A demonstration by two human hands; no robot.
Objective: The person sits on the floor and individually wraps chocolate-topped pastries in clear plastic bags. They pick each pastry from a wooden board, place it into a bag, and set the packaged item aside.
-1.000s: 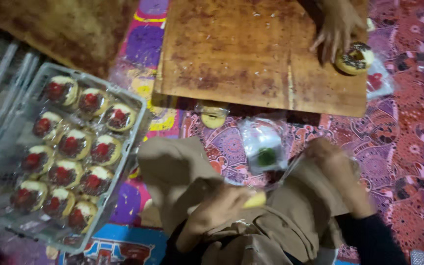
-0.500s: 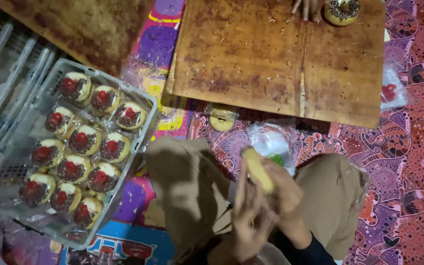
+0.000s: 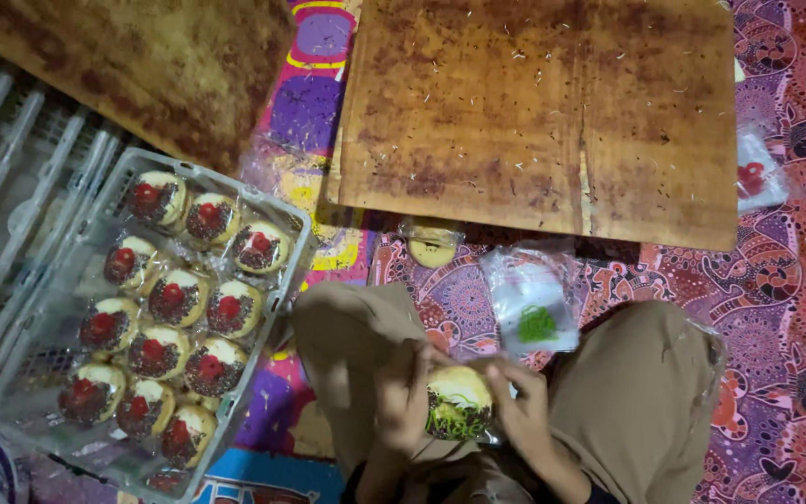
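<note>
I hold a round bun [image 3: 459, 401] low in the middle of the frame, over my lap, between my two knees. It has a pale yellow top and a dark side with green streaks, and I keep it tipped toward me so that side faces up where I can see it. My left hand [image 3: 401, 401] cups it from the left, fingers curled shut around its edge; my right hand [image 3: 522, 413] closes on it from the right, thumb and fingertips pinching its rim. Both wrists bend inward, elbows tucked close to my body.

Just above my right hand, a small clear bag [image 3: 529, 299] with a green blob in it lies on the patterned mat [image 3: 795, 308], close enough to reach. At the left of the frame a plastic crate [image 3: 286, 280] holds rows of finished buns topped with red. A worn wooden board [image 3: 543, 112] fills the upper middle, with one plain bun [image 3: 433, 250] at its lower edge.
</note>
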